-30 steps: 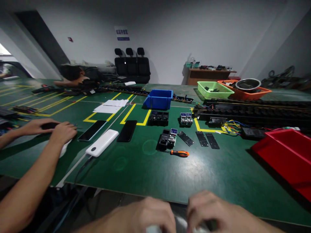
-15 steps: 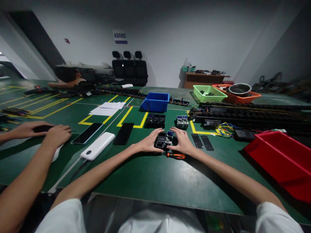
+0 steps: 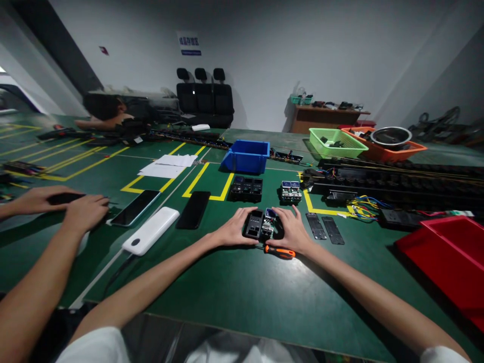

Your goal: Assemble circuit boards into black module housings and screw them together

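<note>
My left hand (image 3: 235, 229) curves its fingers and thumb around a black plastic housing (image 3: 254, 225) with square openings. Against its right side is a small circuit board (image 3: 268, 225) with a blue part on top, gripped by my right hand (image 3: 294, 232). Both pieces are side by side, low over the green table. Just below my right hand lies an orange-and-black screwdriver (image 3: 280, 252), its tip partly hidden. Beyond my hands sit several black housings (image 3: 246, 188) and a group of circuit boards (image 3: 291, 192). Two flat black covers (image 3: 316, 226) lie to the right.
A blue bin (image 3: 247, 157) stands behind the housings, a red bin (image 3: 449, 267) at right. Phones (image 3: 193, 209) and a white power bank (image 3: 151, 231) lie left. A co-worker's hands (image 3: 85, 214) hold a dark object at far left. Long black assemblies (image 3: 408, 184) and a green basket (image 3: 336, 145) are back right.
The view has tilted and shifted slightly. My hands keep the housing and circuit board close together, and a finger of my right hand is now lifted away from the board.
</note>
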A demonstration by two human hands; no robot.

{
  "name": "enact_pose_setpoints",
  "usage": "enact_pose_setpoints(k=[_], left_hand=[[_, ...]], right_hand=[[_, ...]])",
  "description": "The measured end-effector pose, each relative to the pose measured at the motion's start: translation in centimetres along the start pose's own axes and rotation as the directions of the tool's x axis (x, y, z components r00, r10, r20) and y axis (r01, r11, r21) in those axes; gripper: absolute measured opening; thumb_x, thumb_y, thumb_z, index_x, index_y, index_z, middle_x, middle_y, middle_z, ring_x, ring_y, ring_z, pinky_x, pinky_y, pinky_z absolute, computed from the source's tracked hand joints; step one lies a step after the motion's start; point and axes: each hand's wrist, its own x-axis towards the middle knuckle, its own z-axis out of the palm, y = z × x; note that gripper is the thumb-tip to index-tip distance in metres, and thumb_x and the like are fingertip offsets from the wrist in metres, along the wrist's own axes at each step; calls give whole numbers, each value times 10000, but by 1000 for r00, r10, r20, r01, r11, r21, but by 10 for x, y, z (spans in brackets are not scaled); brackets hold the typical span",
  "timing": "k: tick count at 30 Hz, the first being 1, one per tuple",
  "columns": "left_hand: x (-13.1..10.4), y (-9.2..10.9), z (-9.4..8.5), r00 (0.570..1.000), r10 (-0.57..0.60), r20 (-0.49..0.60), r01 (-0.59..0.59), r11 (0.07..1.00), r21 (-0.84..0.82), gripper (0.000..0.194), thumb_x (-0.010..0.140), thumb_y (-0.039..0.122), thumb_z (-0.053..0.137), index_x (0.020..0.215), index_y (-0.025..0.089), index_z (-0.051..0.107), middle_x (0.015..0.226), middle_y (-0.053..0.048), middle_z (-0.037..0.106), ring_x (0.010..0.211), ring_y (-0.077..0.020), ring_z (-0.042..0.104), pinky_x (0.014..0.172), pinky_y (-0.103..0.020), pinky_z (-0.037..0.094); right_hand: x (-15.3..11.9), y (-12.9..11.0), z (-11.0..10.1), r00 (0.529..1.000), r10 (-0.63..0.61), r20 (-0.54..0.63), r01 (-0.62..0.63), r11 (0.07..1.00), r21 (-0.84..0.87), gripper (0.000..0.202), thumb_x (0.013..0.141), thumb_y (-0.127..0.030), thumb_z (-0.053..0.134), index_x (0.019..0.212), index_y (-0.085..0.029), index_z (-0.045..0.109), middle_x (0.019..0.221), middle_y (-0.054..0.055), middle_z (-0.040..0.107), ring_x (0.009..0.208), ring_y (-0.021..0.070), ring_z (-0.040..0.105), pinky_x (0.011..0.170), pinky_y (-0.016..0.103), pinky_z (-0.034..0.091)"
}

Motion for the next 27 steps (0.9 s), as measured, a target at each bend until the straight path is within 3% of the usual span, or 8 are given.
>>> enact_pose_setpoints(k=[4, 8, 10, 13, 16, 18, 21, 27], left_hand=[[-1, -1, 1, 998, -47, -44, 42, 994, -105, 1020, 548, 485, 801, 1392, 243, 283, 1368, -132, 385, 1262, -308, 413, 1077, -516, 342], [2, -2, 7, 982, -150, -118, 85, 897, -435, 985, 605, 410, 788, 1399, 247, 228, 1381, -146, 378, 1258, -287, 444, 1052, -467, 379], [4, 3, 12, 974, -188, -129, 60, 756, -652, 979, 634, 371, 774, 1406, 253, 184, 1367, -140, 408, 1264, -270, 448, 1051, -441, 381], [4, 20, 17, 960, -267, -86, 53, 473, -879, 880, 686, 319, 724, 1405, 250, 222, 1352, -126, 453, 1201, -253, 508, 1008, -414, 421], [0, 43, 17, 942, -328, 72, 143, 199, -970, 695, 744, 239, 647, 1370, 244, 344, 1328, -102, 495, 1092, -209, 574, 904, -343, 487], [-3, 57, 16, 938, -321, 128, 163, 83, -983, 574, 770, 221, 613, 1317, 220, 442, 1271, -87, 549, 993, -168, 610, 823, -268, 504], [-6, 71, 21, 930, -318, 187, 201, 12, -979, 469, 772, 211, 619, 1234, 202, 535, 1150, -72, 624, 868, -150, 635, 719, -236, 512], [-7, 83, 42, 903, -376, 209, 231, 14, -973, 432, 717, 162, 680, 1137, 176, 580, 970, -55, 667, 750, -145, 642, 624, -230, 507]], right_hand=[[-2, 1, 0, 1000, 2, -21, -1, 998, 60, 901, 639, -538, 689, 1377, -193, 305, 1282, 156, 528, 1197, 329, 495, 1098, 622, 98], [-5, 3, 0, 986, 26, -162, -2, 989, 147, 836, 641, -444, 702, 1339, -186, 322, 1277, 147, 504, 1220, 323, 467, 1105, 581, 196], [-6, 1, -1, 974, 55, -219, -3, 973, 232, 813, 650, -395, 705, 1334, -193, 315, 1299, 145, 466, 1239, 314, 443, 1079, 532, 301], [-9, -7, -2, 967, 65, -244, 31, 928, 372, 874, 634, -363, 736, 1359, -222, 269, 1340, 133, 410, 1241, 299, 436, 1019, 477, 410], [-15, -20, -3, 963, 97, -250, 31, 886, 462, 925, 629, -333, 757, 1387, -245, 234, 1350, 121, 402, 1220, 287, 454, 989, 458, 445], [-21, -28, -4, 959, 126, -254, 16, 870, 492, 935, 631, -325, 763, 1396, -250, 230, 1350, 117, 411, 1210, 283, 464, 990, 454, 447], [-28, -39, -9, 959, 139, -248, -3, 878, 479, 908, 642, -357, 766, 1393, -255, 267, 1356, 111, 421, 1223, 290, 455, 1009, 469, 430], [-36, -53, -17, 965, 104, -242, 2, 917, 400, 868, 670, -412, 759, 1397, -251, 312, 1385, 113, 407, 1268, 302, 413, 1063, 503, 364]])
